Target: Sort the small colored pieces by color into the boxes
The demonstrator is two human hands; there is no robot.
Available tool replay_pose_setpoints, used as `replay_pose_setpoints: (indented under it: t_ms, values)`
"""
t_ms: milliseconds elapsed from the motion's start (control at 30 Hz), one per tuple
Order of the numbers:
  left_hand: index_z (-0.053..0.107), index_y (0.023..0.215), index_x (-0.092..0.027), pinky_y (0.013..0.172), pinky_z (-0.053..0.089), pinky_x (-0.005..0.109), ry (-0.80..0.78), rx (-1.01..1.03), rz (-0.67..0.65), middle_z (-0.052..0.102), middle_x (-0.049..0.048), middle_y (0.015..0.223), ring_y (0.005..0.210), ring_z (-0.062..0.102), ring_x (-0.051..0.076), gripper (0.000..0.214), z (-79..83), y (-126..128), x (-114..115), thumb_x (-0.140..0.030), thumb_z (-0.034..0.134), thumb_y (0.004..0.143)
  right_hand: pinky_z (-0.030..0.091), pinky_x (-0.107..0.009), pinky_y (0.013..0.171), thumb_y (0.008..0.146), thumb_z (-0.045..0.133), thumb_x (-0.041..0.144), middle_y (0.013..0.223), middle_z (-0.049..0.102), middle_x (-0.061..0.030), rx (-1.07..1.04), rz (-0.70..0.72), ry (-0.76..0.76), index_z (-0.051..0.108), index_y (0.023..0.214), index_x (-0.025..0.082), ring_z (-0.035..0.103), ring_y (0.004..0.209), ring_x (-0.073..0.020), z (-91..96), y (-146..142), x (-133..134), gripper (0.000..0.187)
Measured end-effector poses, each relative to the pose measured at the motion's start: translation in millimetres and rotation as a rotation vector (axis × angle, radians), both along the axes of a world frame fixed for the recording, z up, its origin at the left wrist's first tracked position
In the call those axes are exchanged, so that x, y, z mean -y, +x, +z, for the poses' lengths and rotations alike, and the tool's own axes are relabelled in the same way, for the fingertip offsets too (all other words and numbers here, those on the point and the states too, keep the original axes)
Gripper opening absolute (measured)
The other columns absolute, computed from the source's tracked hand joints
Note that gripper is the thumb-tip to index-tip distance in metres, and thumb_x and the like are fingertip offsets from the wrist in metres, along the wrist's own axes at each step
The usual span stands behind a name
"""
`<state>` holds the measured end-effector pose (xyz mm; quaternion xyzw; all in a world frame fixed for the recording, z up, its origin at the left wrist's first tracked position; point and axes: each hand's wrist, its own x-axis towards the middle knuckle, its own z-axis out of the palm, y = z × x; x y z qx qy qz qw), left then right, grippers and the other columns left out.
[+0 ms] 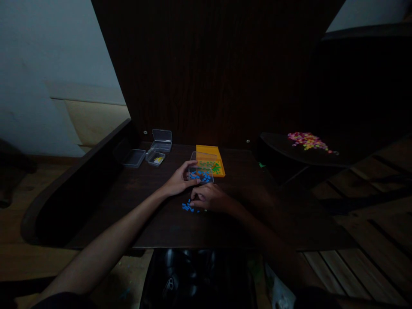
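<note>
My left hand [182, 179] is closed around the left side of a clear plastic box [210, 174] with its lid raised. Small blue pieces [203, 176] lie inside this box. Just in front of it, my right hand [207, 197] is bent low over the dark tabletop, fingers curled and fingertips together. Its fingertips are beside a small heap of loose blue pieces [186, 207]; whether a piece is between them is too small to tell. Behind the clear box lies an orange tray [222, 165] with green pieces [215, 168] in it.
To the left stand a clear case with yellow pieces [157, 159], an open clear case [162, 139] and a flat clear container [134, 159]. A pile of pink and yellow pieces [308, 140] rests on a raised shelf at right. A dark side panel [80, 180] borders the left.
</note>
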<state>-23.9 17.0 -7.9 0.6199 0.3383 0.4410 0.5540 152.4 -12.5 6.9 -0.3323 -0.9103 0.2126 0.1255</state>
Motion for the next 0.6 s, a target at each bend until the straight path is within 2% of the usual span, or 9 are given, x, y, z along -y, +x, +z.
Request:
replay_pose_setpoints:
  t_ms: [167, 367, 467, 600]
  values:
    - [0.043, 0.126, -0.018, 0.097, 0.049, 0.043, -0.019, -0.024, 0.005, 0.054, 0.0128, 0.129, 0.106, 0.062, 0.022, 0.068, 5.4, 0, 4, -0.024, 0.077, 0.068, 0.031, -0.021, 0.059, 0.082, 0.066, 0.028, 0.062, 0.055, 0.0037, -0.030, -0.038, 0.000, 0.069, 0.087, 0.017, 0.048, 0.059, -0.0089, -0.1, 8, -4, 0.013]
    - [0.043, 0.127, -0.020, 0.098, 0.049, 0.045, 0.014, -0.049, 0.006, 0.055, 0.0112, 0.128, 0.106, 0.062, 0.023, 0.067, 3.4, 1, 3, -0.024, 0.076, 0.069, 0.037, -0.020, 0.061, 0.082, 0.066, 0.030, 0.060, 0.057, 0.0045, -0.088, 0.244, -0.189, 0.072, 0.093, 0.016, 0.051, 0.055, -0.0078, 12.7, 16, -2, 0.018]
    - [0.044, 0.126, -0.020, 0.099, 0.048, 0.046, 0.022, -0.029, 0.003, 0.054, 0.0107, 0.129, 0.107, 0.062, 0.023, 0.067, 1.5, 1, 2, -0.025, 0.076, 0.068, 0.038, -0.021, 0.064, 0.083, 0.065, 0.027, 0.066, 0.063, 0.0020, -0.042, 0.273, -0.189, 0.073, 0.087, 0.016, 0.054, 0.060, -0.0087, 13.6, 17, -1, 0.014]
    - [0.044, 0.126, -0.019, 0.098, 0.049, 0.046, 0.000, -0.010, 0.001, 0.053, 0.0116, 0.129, 0.103, 0.063, 0.022, 0.068, 2.2, 1, 2, -0.025, 0.077, 0.067, 0.038, -0.022, 0.064, 0.082, 0.065, 0.026, 0.065, 0.063, 0.0019, -0.014, 0.257, -0.156, 0.073, 0.085, 0.016, 0.054, 0.059, -0.0088, 10.0, 15, 0, 0.012]
